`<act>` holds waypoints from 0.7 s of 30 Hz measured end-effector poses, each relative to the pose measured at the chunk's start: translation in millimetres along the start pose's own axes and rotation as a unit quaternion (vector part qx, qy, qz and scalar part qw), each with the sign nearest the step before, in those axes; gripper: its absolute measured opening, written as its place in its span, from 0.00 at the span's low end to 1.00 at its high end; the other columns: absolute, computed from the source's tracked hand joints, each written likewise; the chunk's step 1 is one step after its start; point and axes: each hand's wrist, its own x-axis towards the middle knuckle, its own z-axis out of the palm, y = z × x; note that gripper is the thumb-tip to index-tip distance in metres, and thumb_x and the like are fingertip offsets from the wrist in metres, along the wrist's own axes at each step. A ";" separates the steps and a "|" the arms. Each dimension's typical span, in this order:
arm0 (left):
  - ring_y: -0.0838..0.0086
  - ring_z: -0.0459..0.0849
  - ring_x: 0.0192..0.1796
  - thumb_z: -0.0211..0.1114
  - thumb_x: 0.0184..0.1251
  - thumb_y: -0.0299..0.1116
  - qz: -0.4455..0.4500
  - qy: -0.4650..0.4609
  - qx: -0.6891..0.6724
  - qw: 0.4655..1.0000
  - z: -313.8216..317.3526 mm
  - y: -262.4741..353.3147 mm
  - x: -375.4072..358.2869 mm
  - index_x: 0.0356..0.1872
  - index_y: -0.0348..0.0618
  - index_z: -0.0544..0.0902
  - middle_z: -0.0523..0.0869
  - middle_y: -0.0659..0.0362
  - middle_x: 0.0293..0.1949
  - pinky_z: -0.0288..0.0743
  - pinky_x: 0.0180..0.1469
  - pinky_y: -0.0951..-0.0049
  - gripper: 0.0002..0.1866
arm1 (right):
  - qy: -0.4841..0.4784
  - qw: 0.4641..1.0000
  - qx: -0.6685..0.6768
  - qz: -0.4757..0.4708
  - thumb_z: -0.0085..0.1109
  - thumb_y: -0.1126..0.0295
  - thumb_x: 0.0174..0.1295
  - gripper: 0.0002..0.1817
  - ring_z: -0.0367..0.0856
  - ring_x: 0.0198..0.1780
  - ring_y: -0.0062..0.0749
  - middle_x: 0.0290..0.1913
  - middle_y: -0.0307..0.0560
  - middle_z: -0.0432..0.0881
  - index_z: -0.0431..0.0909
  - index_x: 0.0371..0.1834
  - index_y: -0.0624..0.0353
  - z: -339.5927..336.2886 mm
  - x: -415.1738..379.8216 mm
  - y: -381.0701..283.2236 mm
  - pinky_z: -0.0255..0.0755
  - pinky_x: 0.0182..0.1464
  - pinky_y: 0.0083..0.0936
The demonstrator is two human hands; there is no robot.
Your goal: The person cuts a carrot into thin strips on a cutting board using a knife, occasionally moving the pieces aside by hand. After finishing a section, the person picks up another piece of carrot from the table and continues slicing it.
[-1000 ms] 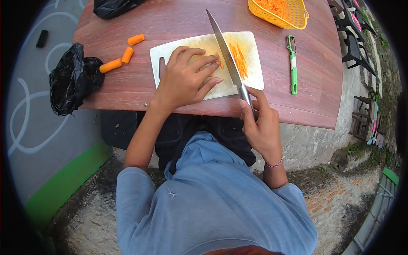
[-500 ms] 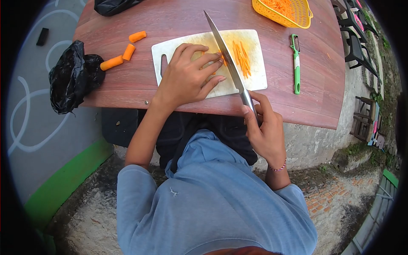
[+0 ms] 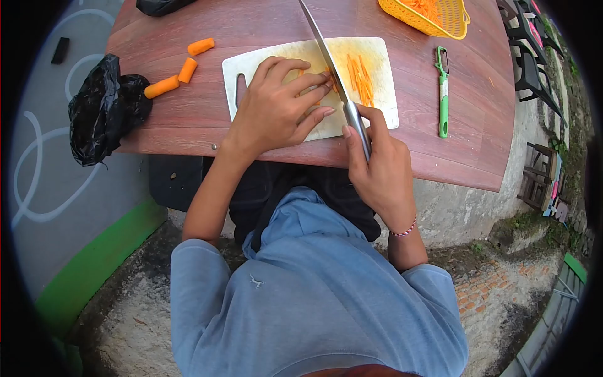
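Note:
My right hand [image 3: 383, 166] grips the steel handle of a large kitchen knife [image 3: 325, 53], its blade pointing away across the white cutting board [image 3: 301, 53]. My left hand [image 3: 279, 110] lies over the board with fingers bent, its fingertips pressing on a piece of carrot [image 3: 335, 88] beside the blade. The fingers hide most of that piece. To the right of the blade lies a small heap of thin carrot sticks [image 3: 360, 80]. Several thick peeled carrot pieces [image 3: 187, 70] rest left of the board.
A green-handled peeler [image 3: 443, 94] lies right of the board on the wooden table [image 3: 474, 138]. A yellow basket [image 3: 455, 25] of shredded carrot stands at the far right. One black plastic bag [image 3: 100, 113] hangs over the left edge; another black bag [image 3: 160, 5] sits at the back.
My right hand has shifted slightly left and up with the knife, and the handle is more upright. The left hand stays almost in place on the carrot. The view has shifted slightly.

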 end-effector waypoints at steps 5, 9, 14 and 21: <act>0.56 0.86 0.64 0.79 0.67 0.42 0.001 0.001 0.005 1.000 -1.2 -0.2 0.4 0.53 0.45 0.95 0.93 0.61 0.56 0.77 0.68 0.51 0.18 | 0.004 1.000 0.011 0.004 0.63 0.67 0.79 0.15 0.88 0.36 0.70 0.32 0.67 0.86 0.76 0.62 0.60 1.8 7.4 2.3 0.78 0.35 0.56; 0.57 0.86 0.64 0.78 0.67 0.42 -0.003 0.002 0.002 1.000 0.0 -0.4 -0.4 0.54 0.46 0.95 0.93 0.61 0.57 0.76 0.68 0.52 0.18 | -0.011 1.000 0.010 0.023 0.63 0.67 0.80 0.16 0.89 0.33 0.66 0.29 0.63 0.85 0.77 0.65 0.59 -8.0 -13.9 5.6 0.78 0.34 0.52; 0.57 0.86 0.63 0.78 0.67 0.42 -0.002 0.002 0.001 1.000 -0.3 -0.4 -0.6 0.54 0.46 0.95 0.93 0.61 0.57 0.76 0.69 0.52 0.18 | -0.015 0.997 0.035 0.063 0.63 0.66 0.80 0.17 0.87 0.28 0.59 0.25 0.58 0.82 0.78 0.67 0.59 -15.2 -26.7 10.5 0.74 0.31 0.47; 0.59 0.86 0.64 0.76 0.70 0.44 -0.004 0.009 -0.003 1.000 1.3 -0.6 -0.7 0.52 0.45 0.95 0.94 0.61 0.57 0.74 0.70 0.51 0.17 | -0.013 0.996 0.052 0.076 0.64 0.66 0.80 0.17 0.86 0.26 0.57 0.24 0.57 0.81 0.78 0.67 0.60 -11.9 -24.9 11.9 0.73 0.30 0.45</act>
